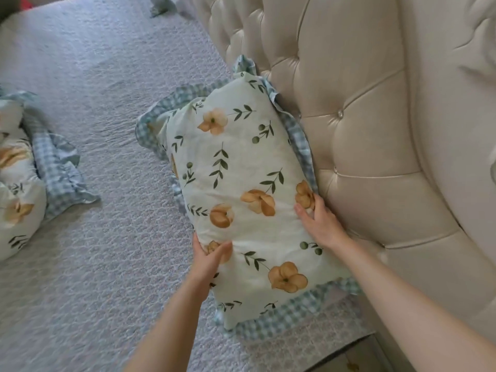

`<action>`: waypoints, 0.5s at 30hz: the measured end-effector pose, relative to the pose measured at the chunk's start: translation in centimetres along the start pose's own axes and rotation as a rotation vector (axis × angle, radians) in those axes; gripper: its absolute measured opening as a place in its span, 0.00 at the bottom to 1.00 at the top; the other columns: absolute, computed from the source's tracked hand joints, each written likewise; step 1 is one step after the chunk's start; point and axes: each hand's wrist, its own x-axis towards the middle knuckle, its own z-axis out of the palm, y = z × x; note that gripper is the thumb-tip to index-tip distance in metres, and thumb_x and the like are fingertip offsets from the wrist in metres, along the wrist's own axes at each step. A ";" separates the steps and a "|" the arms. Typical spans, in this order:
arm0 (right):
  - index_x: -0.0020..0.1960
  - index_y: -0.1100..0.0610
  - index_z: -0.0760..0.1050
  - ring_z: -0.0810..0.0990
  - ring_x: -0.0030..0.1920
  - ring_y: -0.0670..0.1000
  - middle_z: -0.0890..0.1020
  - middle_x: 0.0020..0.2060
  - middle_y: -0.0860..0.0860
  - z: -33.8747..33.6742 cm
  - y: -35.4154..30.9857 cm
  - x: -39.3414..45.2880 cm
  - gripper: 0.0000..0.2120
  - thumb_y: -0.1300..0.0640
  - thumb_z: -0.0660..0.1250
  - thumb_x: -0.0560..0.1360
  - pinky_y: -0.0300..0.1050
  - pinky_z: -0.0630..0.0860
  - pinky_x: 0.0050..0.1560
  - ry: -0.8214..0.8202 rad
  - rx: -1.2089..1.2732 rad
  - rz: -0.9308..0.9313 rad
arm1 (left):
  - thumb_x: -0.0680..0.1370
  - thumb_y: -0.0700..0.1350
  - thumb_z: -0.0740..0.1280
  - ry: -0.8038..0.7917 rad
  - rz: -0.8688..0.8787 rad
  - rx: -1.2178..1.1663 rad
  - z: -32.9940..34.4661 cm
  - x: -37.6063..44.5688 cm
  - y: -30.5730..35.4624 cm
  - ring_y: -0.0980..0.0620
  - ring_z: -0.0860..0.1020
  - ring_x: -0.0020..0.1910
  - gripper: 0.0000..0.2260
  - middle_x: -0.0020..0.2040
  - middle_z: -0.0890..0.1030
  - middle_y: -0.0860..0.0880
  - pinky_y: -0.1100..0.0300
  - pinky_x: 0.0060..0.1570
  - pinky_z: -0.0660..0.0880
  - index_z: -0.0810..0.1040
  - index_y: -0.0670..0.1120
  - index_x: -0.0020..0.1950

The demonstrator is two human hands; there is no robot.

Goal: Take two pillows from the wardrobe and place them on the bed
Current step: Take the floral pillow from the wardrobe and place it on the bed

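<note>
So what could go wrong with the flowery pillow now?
The flowery pillow leans on the headboard, held by the left hand and right hand; let go, it might flop forward. Its near frill lies close to the edge of the bed, so it could slide off. The other pillow sits far off, so the pair may look uneven.

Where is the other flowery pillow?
The other pillow lies on the bed at the head view's left edge, apart from the pillow by the headboard at the right.
</note>
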 end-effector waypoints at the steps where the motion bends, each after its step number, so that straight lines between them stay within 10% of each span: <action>1: 0.77 0.49 0.50 0.64 0.71 0.60 0.64 0.73 0.57 -0.1 0.1 0.0 0.41 0.29 0.54 0.72 0.57 0.62 0.70 0.010 -0.012 0.002 | 0.71 0.49 0.77 -0.001 0.000 -0.013 0.1 0.0 -0.1 0.45 0.77 0.59 0.40 0.65 0.74 0.49 0.40 0.59 0.75 0.56 0.60 0.75; 8: 0.77 0.48 0.52 0.62 0.72 0.56 0.64 0.73 0.54 -1.6 1.7 -1.1 0.40 0.30 0.55 0.72 0.55 0.61 0.71 0.099 -0.063 -0.109 | 0.69 0.48 0.78 -0.046 0.010 -0.040 0.6 -0.9 -0.7 0.49 0.82 0.53 0.24 0.56 0.82 0.54 0.44 0.50 0.81 0.72 0.67 0.56; 15: 0.77 0.53 0.51 0.63 0.71 0.60 0.64 0.71 0.59 0.2 3.9 -2.8 0.40 0.32 0.51 0.73 0.54 0.61 0.69 0.174 -0.181 -0.132 | 0.71 0.51 0.76 -0.046 0.071 0.049 0.9 -1.7 -1.6 0.47 0.77 0.62 0.34 0.66 0.77 0.51 0.40 0.62 0.74 0.64 0.57 0.74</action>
